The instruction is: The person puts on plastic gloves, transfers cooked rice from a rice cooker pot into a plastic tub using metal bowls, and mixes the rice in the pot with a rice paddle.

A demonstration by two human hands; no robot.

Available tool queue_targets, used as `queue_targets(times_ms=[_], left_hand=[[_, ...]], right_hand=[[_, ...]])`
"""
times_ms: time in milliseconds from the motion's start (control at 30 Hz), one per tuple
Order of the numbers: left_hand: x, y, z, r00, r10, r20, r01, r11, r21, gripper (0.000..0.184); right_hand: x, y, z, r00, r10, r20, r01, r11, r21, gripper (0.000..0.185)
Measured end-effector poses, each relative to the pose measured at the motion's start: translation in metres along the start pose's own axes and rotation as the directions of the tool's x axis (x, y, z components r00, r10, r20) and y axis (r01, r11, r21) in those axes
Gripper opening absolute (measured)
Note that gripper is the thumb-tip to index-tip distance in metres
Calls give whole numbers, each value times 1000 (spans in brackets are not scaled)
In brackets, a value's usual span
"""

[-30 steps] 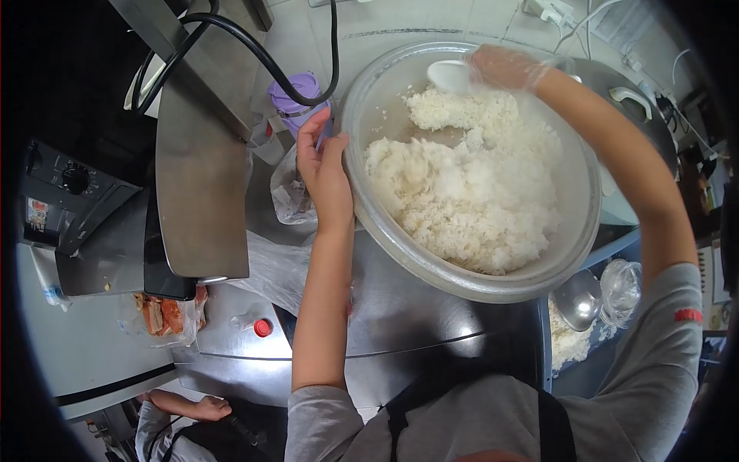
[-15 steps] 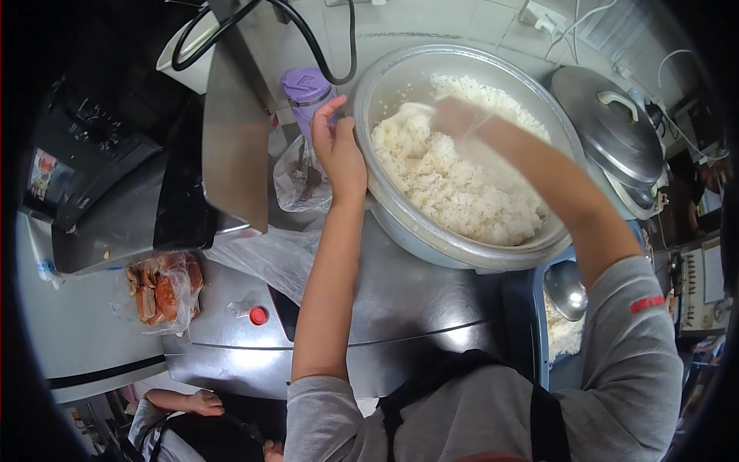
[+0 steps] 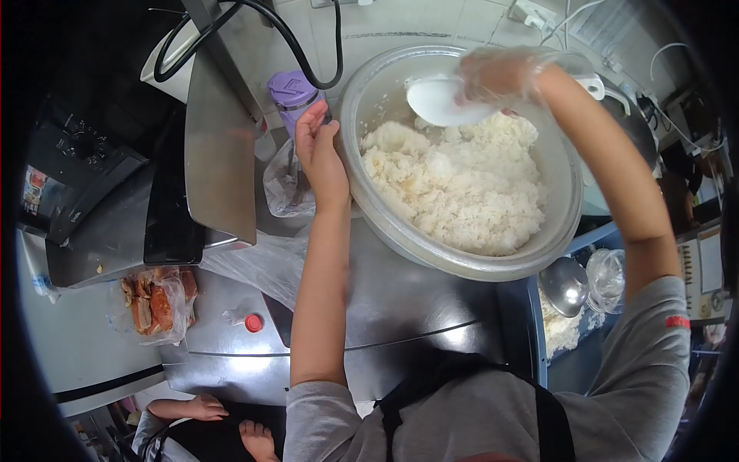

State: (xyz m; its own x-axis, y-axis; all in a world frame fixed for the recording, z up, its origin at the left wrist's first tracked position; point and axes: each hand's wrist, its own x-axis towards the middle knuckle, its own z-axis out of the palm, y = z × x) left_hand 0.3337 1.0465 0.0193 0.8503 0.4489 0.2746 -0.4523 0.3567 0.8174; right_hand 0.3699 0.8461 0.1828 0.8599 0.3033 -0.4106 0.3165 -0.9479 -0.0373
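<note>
Kitchen: tiled wall (image 3: 416, 17) at 12 o'clock; stainless-steel counter (image 3: 400, 304) running below it; a co-worker's hand (image 3: 206, 406) at 7 o'clock, well apart from the pot.
Pot: large, round, metal-rimmed pot (image 3: 466, 267), from the centre toward 1 o'clock; cooked white rice (image 3: 481, 189) heaped inside, with a barer patch of wall near its 11 o'clock.
Left hand: bare left hand (image 3: 326, 179) at the pot's 9 o'clock; fingers loosely extended, grasping nothing; palm side against the outer rim.
Right hand: right hand (image 3: 500, 77) in a clear, baggy glove; fingers curled around a white rice paddle (image 3: 440, 102), its blade above the rice at the pot's 11 to 12 o'clock.
Around the pot: purple tumbler (image 3: 295, 92) at 10 o'clock, near the left fingers; domed metal lid (image 3: 635, 138) at 3 o'clock; blue tub (image 3: 540, 339) at 5 o'clock, with more rice inside.
Risks: the pot could turn or slide, since an open palm braces only one side; grains could spill if the paddle flicks near the rim; the loose glove could snag or slip on the handle; the tumbler could tip if the left elbow or fingers swing outward.
</note>
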Motion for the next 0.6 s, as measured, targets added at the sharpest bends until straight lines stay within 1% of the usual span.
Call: queue_targets(times_ms=[33,67,100,133,167,200,233,300,333,367,400,467,533,567,600], left_hand=[[1,0,0,1000,2,-7,-2,1000,6,32],[2,-1,1,1000,-3,4,3,1000,-3,31],[0,0,0,1000,-10,15,11,1000,-12,31],[-2,-1,-1,1000,-4,7,4,1000,-7,31],[-1,-2,-2,1000,-8,3,8,1000,-25,30],[0,1,-2,1000,-9,-6,9,999,-47,30],[0,2,-5,1000,1,-17,-1,999,-36,30],[0,5,-2,999,-43,-25,42,997,-59,30],[-1,5,-3,998,-55,-26,53,996,-77,29],[-2,4,-4,997,-60,-38,56,995,-79,29],[-2,3,-4,998,-51,-29,49,996,-68,29],[1,2,-1,999,-30,-21,28,998,-55,28],[0,0,0,1000,14,12,-14,1000,4,28],[1,0,1,1000,24,10,-24,1000,7,28],[2,-1,1,1000,25,6,-25,1000,14,27]], right_hand=[[18,5,5,991,-65,-115,68,998,17,34],[49,-3,18,1000,-28,5,29,976,-217,37],[62,-11,44,990,94,102,-98,994,37,39],[87,-27,90,993,63,99,-30,951,-307,44],[101,-28,106,995,-83,61,94,973,-209,45],[107,-32,107,974,-227,10,227,966,-123,47],[116,-36,103,970,-245,9,244,962,-124,47],[126,-38,82,931,-228,285,292,934,-207,44],[121,-26,61,963,-45,264,37,999,33,40],[107,-21,40,946,139,292,-220,939,266,37],[110,-18,46,945,132,300,-213,943,257,37],[121,-15,64,997,73,32,-79,964,254,32],[134,-15,93,972,2,-235,54,972,230,28],[138,-35,115,978,-4,-211,-14,996,-83,32],[141,-55,133,982,1,-189,-76,918,-390,37]])
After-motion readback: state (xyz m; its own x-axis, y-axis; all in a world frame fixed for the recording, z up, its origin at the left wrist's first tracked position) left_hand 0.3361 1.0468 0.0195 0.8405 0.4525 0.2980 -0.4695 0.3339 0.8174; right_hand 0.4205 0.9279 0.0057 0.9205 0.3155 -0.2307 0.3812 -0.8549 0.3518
